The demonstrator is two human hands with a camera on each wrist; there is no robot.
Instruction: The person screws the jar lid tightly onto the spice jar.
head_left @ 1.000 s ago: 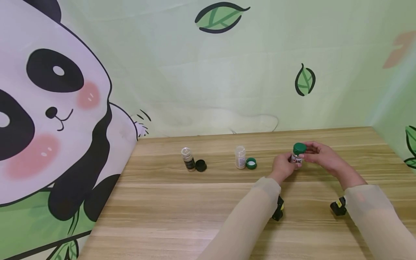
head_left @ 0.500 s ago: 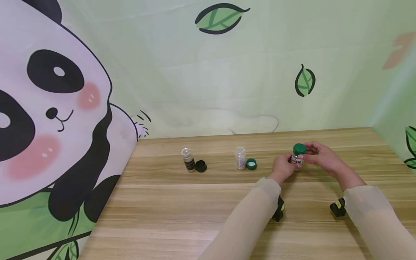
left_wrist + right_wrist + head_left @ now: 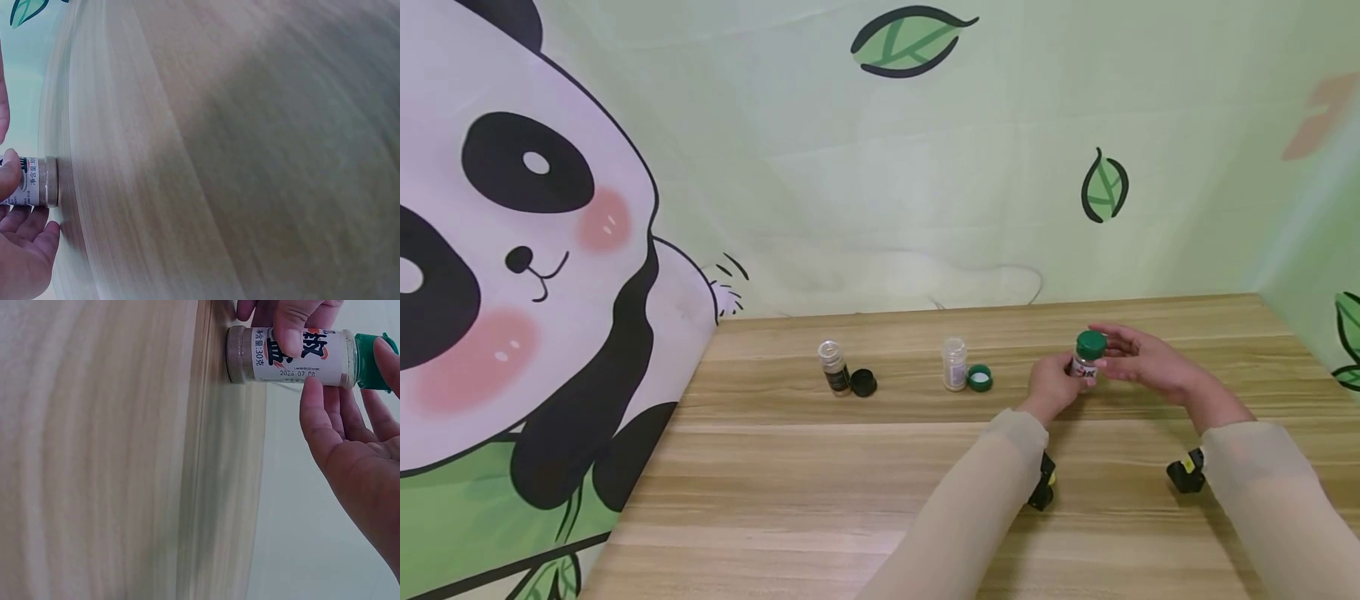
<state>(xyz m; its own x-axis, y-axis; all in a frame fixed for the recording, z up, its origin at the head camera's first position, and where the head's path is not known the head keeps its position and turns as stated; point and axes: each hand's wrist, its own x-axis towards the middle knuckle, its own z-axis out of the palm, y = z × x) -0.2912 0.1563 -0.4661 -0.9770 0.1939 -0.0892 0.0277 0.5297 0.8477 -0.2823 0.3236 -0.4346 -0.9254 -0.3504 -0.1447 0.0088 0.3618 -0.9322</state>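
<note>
One jar, topped with a green cap, is held upright between a person's two hands at the right of a wood table, toward its far edge. The left hand grips the jar by its body — thumb across the pale label, fingers curled round the far side. The right hand reaches in opposite, fingers bent about the green cap with the thumb at the front; whether they press on it or merely surround it cannot be told. Dark characters and a printed date show on the label in the right wrist view, with something brownish visible at the foot of the jar, which is at or just above the tabletop — the pictures do not settle which. To the left of the hands, a clear jar stands uncapped, a loose cap just beside it, also green, its pale inside facing up. Farther left, a dark jar stands uncapped as well, a black cap just to its right. Pale sleeves cover both forearms, a small black device showing beside the right cuff. Behind the table, a light green cloth carries a printed panda at left and outlined leaves.
</note>
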